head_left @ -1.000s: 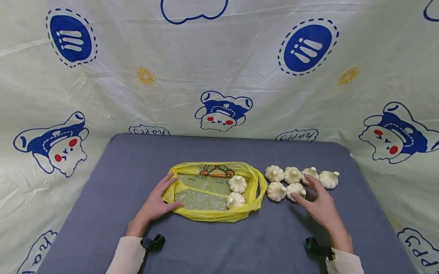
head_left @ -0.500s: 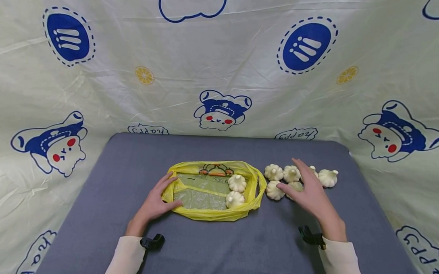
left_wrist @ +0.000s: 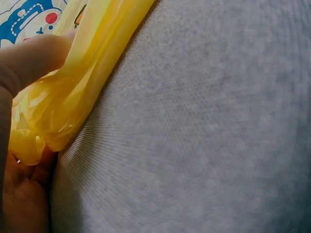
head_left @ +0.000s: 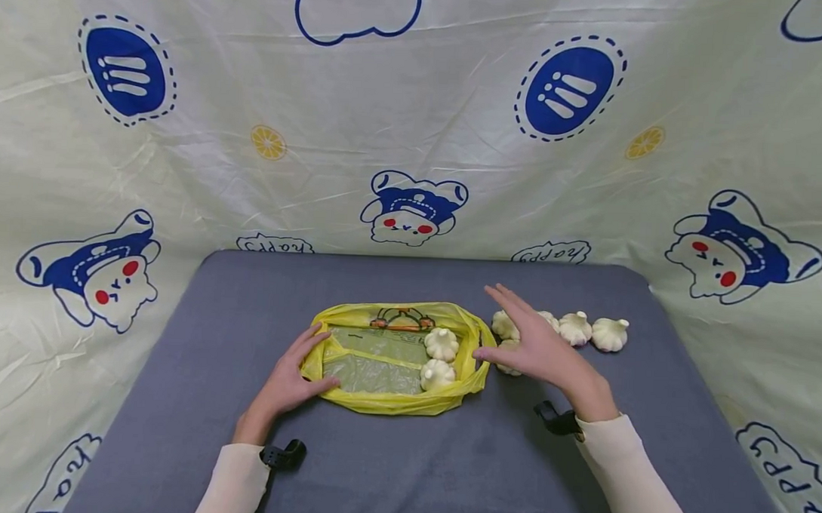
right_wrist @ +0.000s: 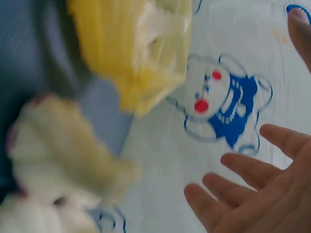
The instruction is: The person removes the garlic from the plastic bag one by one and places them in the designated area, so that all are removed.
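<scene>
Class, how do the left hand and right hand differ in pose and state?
The left hand holds the yellow bag; the right hand grips nothing, its fingers outstretched. The left hand is at the bag's left end; the right hand is over garlic bulbs near its right end. Both have pale sleeves.

– What's the left hand (left_wrist: 22, 199) got?
– A yellow bag (left_wrist: 68, 97), bunched between the thumb (left_wrist: 31, 58) and the fingers (left_wrist: 43, 170) lower down (the thumb's tip is tucked behind thin plastic).
– And around the grip?
– Grey cloth (left_wrist: 194, 116) to its right, faintly ribbed, running out to the edge of view. Beyond the thumb, a blue print (left_wrist: 17, 26) on white, with a red dot (left_wrist: 51, 18).
</scene>
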`<state>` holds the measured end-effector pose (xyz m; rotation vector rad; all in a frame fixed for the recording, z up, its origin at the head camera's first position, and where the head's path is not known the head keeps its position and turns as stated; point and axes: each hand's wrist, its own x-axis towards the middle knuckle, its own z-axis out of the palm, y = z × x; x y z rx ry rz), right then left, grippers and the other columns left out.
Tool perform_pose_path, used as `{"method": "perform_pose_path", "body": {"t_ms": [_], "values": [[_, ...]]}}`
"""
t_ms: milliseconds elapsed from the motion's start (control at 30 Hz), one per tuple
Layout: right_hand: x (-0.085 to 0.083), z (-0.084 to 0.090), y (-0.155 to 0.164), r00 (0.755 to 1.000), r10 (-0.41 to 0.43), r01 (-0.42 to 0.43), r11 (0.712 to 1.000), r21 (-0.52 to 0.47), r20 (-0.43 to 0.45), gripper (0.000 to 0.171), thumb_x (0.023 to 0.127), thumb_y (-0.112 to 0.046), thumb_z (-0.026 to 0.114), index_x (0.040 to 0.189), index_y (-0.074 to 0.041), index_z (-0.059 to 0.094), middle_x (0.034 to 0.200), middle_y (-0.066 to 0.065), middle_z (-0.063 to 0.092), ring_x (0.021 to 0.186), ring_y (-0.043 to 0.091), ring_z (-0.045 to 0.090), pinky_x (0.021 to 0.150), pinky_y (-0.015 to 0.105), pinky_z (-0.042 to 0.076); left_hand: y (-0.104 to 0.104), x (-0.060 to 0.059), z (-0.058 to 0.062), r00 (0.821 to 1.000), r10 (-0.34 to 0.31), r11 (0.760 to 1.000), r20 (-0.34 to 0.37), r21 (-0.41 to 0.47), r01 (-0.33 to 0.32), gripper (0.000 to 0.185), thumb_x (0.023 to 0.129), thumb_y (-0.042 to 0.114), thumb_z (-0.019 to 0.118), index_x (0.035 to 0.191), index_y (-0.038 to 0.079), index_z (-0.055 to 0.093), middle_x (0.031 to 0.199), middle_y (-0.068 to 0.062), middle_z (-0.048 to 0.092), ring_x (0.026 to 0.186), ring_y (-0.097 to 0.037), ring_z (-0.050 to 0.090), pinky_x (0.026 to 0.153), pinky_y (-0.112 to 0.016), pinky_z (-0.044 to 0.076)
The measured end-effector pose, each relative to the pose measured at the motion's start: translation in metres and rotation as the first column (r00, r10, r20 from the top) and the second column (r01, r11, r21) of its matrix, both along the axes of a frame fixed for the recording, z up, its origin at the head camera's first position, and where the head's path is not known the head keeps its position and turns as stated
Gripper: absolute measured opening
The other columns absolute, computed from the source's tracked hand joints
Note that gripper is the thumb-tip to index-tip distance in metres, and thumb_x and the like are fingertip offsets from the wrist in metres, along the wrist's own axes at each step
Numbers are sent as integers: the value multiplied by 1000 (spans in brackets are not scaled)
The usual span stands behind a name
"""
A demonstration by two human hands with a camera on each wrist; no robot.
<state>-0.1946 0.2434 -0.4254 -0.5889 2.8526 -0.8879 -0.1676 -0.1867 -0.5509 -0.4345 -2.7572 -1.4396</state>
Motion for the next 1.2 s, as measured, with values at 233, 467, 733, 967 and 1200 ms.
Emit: {"method": "perform_pose_path", "body": {"t_ms": [233,467,733,967,1200], "values": [[-18,1,-31,991,119,-120,993,16,54,104,82,-55,82,164,-25,27,171,12,23,155,40,27,117,68,31,0,0,1,1000,2,1000,16,-2,-2,83,83,32,86,154,11,49,168,-14,29,154,-44,26,117,-70,27],[-28,-4,-51,976,178,-183,983,25,122,98,83,-57,80,161,-18,35,164,12,38,148,38,41,116,62,36,0,0,0,1000,5,1000,20,0,-5,83,82,32,86,153,11,49,168,-14,29,155,-43,25,117,-70,26],[-33,-10,-60,966,203,-211,977,35,157,96,83,-65,76,158,-16,42,159,14,45,137,39,52,109,59,45,1,1,3,1000,7,1000,28,-23,-6,81,83,33,86,153,11,50,169,-13,29,155,-43,25,118,-70,26],[-37,-22,-62,949,219,-233,972,39,225,98,83,-66,76,158,-14,42,161,13,44,148,38,40,117,59,36,1,1,3,999,-3,999,37,-33,4,81,83,34,85,153,13,50,169,-11,28,155,-42,25,118,-69,26],[-42,-29,-69,942,245,-260,965,42,228,85,86,-55,78,154,-12,49,157,10,49,145,34,45,115,56,40,-2,0,3,999,-22,1000,34,-17,22,82,83,33,85,154,13,49,169,-12,27,155,-43,24,118,-70,26]]}}
